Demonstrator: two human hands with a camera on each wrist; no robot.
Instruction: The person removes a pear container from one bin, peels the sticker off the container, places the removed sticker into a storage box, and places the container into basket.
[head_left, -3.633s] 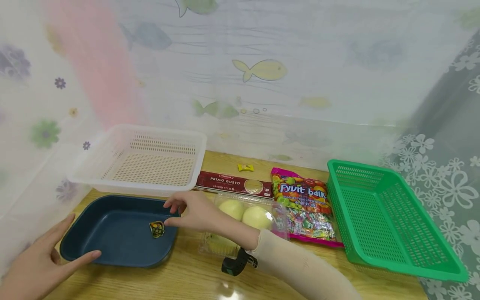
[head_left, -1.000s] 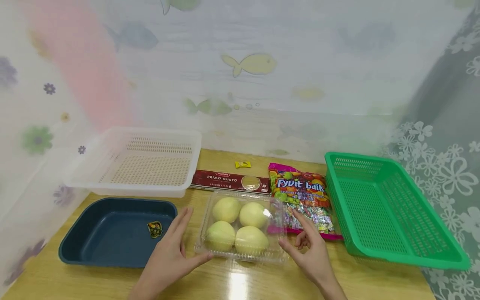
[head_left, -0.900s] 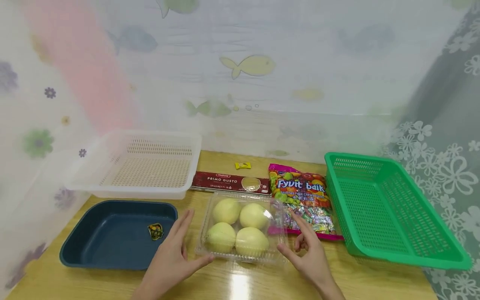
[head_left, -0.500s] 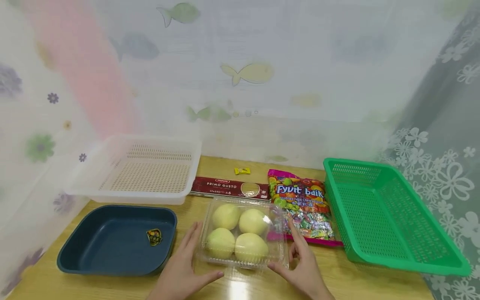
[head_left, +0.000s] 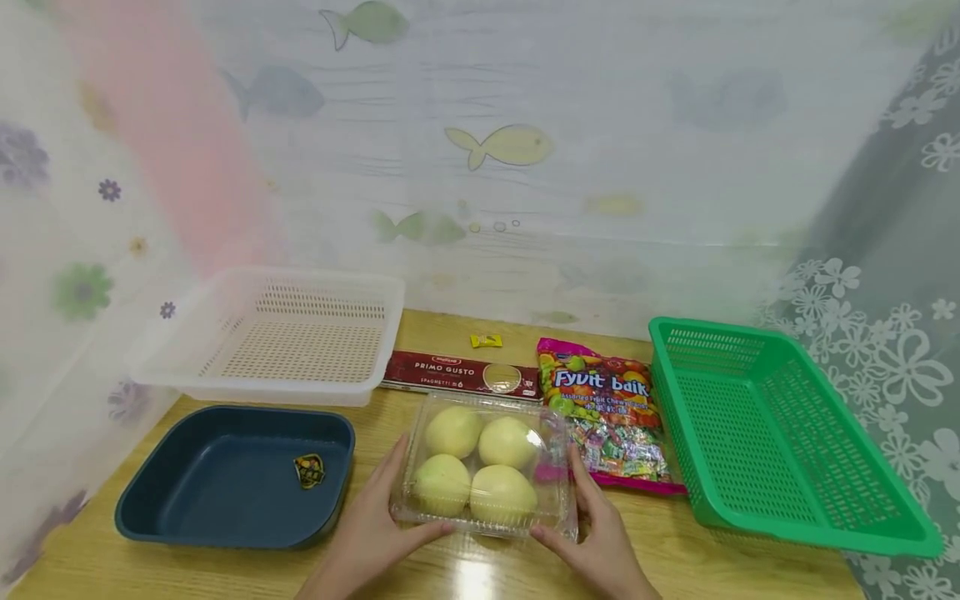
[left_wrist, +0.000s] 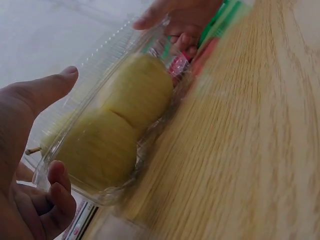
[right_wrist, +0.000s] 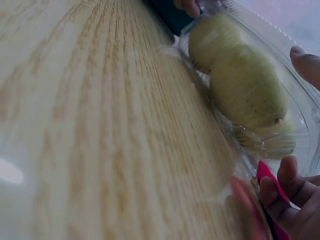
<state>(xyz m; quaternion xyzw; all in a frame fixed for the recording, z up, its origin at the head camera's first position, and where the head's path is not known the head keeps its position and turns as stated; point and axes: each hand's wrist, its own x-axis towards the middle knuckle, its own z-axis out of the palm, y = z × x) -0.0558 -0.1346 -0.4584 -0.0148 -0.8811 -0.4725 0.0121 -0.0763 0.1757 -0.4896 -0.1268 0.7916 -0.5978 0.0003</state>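
Note:
A clear plastic clamshell box [head_left: 551, 487] with several pale yellow pears [head_left: 504, 492] inside sits at the front middle of the table. My left hand [head_left: 371, 521] grips its left side, thumb over the near edge and fingers along the end. On the opposite end, my right hand [head_left: 596, 533] holds the box the same way. In the left wrist view, curled fingertips [left_wrist: 59, 182] meet the box's lower corner, and a stem shows on one pear. The right wrist view shows the thumb [right_wrist: 306, 65] above the lid and fingers [right_wrist: 287, 195] below, near a pink bag edge.
Left of the box is a dark blue basin [head_left: 225, 483] holding a small wrapped sweet [head_left: 309, 471]. Behind stand a white basket [head_left: 300, 342], a spaghetti box [head_left: 450, 373] and a yellow sweet [head_left: 486, 341]. A candy bag [head_left: 607, 408] and green basket [head_left: 765, 433] lie right.
Earlier my right hand was at the basin beside the small wrapped sweet. Both hands then came to the pear box's sides, and over the last second they have closed in on it.

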